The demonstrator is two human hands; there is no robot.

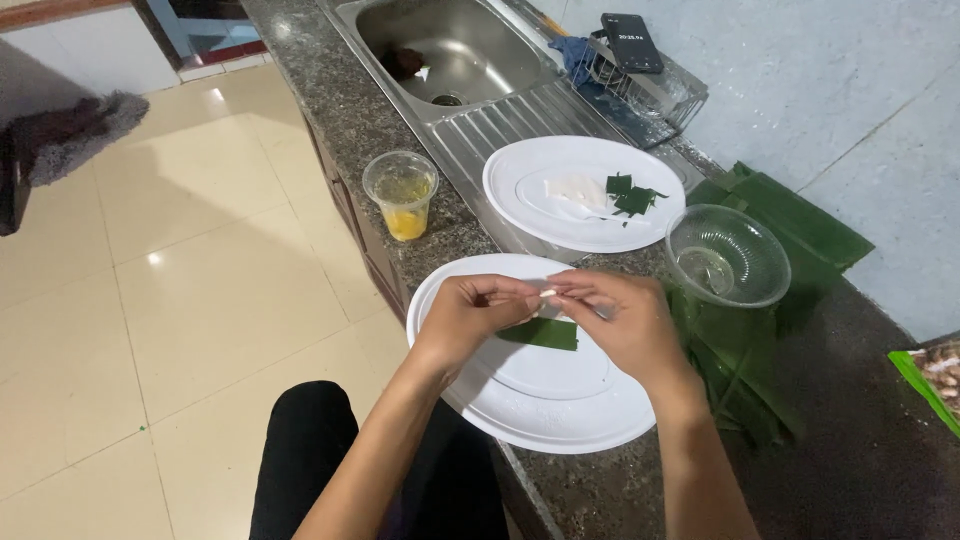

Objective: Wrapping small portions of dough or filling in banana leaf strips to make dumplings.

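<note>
Both hands, the left hand (470, 310) and right hand (620, 320), are pinched narrowly on a small white morsel (547, 293) held at centre frame above the near white plate (560, 420) and its green leaf strip (545, 333), so a slackened pinch could let it be dropped off the desk (860, 450).

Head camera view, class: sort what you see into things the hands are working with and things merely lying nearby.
In use:
left hand and right hand, pinching a small white piece
green leaf strip
near white plate

Lying about:
far white plate with leaf bits
clear bowl
plastic cup
banana leaves
sink
phone
</note>
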